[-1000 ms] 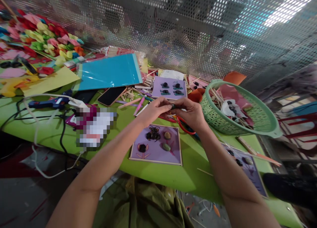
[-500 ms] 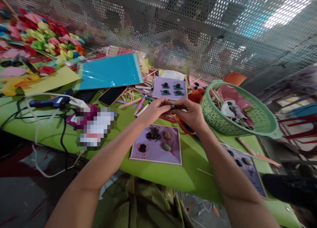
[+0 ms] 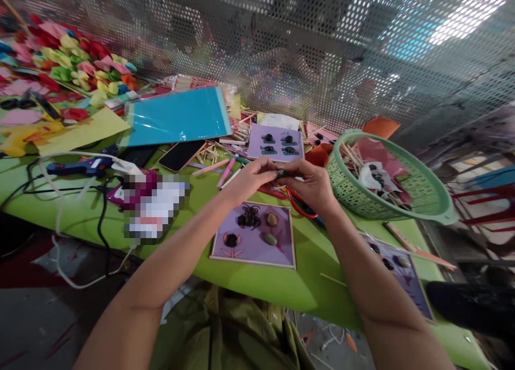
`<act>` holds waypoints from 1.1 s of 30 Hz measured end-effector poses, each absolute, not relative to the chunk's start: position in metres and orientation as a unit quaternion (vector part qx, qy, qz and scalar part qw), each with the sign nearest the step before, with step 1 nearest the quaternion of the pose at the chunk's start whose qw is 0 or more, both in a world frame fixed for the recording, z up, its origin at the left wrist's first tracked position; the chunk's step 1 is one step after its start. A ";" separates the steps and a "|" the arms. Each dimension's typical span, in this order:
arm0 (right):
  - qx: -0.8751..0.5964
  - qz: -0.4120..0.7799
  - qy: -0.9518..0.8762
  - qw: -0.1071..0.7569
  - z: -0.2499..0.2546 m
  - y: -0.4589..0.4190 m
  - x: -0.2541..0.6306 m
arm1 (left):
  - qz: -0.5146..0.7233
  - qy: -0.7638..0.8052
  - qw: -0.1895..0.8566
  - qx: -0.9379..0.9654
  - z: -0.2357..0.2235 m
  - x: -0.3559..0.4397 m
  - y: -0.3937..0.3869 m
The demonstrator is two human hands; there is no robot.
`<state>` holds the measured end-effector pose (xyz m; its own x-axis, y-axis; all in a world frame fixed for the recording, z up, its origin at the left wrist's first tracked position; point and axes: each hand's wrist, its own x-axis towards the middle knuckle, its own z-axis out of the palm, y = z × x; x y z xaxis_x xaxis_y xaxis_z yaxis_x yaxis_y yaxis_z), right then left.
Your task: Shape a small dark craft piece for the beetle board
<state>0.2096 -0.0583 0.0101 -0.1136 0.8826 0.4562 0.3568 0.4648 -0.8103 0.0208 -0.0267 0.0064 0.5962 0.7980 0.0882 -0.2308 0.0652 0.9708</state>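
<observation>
My left hand [image 3: 251,178] and my right hand [image 3: 309,183] meet above the green table [image 3: 72,214], fingertips pinched together on a small dark pebble [image 3: 281,172]. Just below them lies a purple card [image 3: 254,245] with a wooden frame, carrying a black beetle-like figure, a dark round stone and two more pebbles. Red-handled scissors [image 3: 300,208] lie under my right hand.
A green plastic basket [image 3: 426,195] with sticks and scraps stands at the right. Behind the hands are another purple card [image 3: 276,142], a phone [image 3: 182,155], a blue sheet [image 3: 177,116] and loose sticks. A blue glue gun [image 3: 78,168] with cables lies left. Paper flowers [image 3: 68,59] are piled far left.
</observation>
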 end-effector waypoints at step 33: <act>-0.422 0.295 -0.682 0.520 0.006 -0.056 0.211 | 0.380 0.236 0.735 0.510 0.004 0.023 -0.026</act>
<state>0.2109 -0.0563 0.0059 -0.1032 0.8821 0.4596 0.2700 0.4695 -0.8406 0.0235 -0.0262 0.0035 0.5995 0.7993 0.0414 -0.3187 0.1909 0.9284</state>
